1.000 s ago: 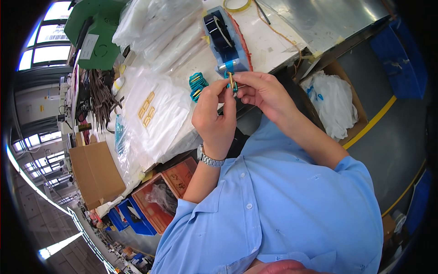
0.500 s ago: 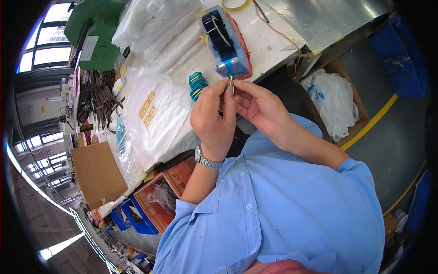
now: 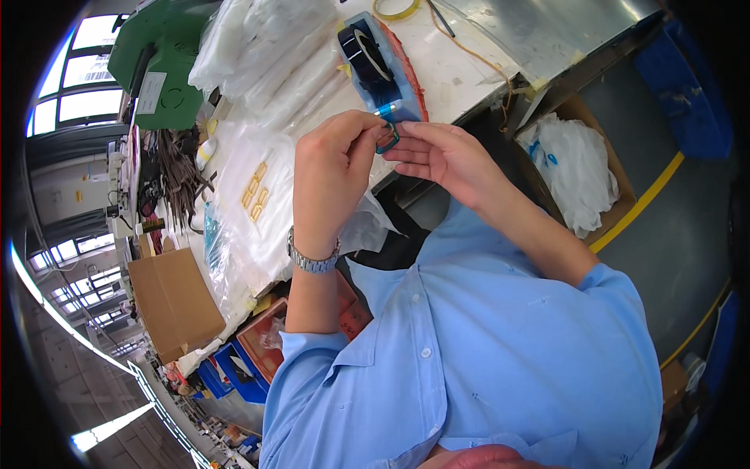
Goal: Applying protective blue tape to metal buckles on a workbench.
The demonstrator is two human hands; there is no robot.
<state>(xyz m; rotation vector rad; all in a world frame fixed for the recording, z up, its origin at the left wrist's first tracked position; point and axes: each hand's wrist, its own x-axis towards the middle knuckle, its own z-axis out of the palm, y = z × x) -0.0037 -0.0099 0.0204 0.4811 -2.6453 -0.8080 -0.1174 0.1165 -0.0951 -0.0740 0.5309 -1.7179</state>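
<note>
A small rectangular metal buckle frame point(image 3: 388, 139), partly covered in teal-blue film, sits between both hands just below the tape dispenser point(image 3: 394, 100). My left hand point(image 3: 334, 160), wearing a metal watch, pinches its left side with closed fingers. At its right side, the fingertips of my right hand point(image 3: 453, 160) grip it, the lower fingers stretched out. On the dispenser sits a dark blue tape roll point(image 3: 364, 56), and a strip of blue tape shows at its near end. Several bare gold frames point(image 3: 255, 192) lie on white plastic film to the left.
Clear plastic bags point(image 3: 262, 55) cover the table's far left. A yellow tape roll point(image 3: 396, 8) lies beyond the dispenser. An open carton with white plastic point(image 3: 574, 176) stands on the floor at right. Below the table's left edge are a cardboard box point(image 3: 176, 301) and red bins point(image 3: 258, 340).
My left hand has shifted left and its wrist has turned, now hiding the pile of teal-wrapped frames. The buckle frame between my fingers has turned, showing its opening.
</note>
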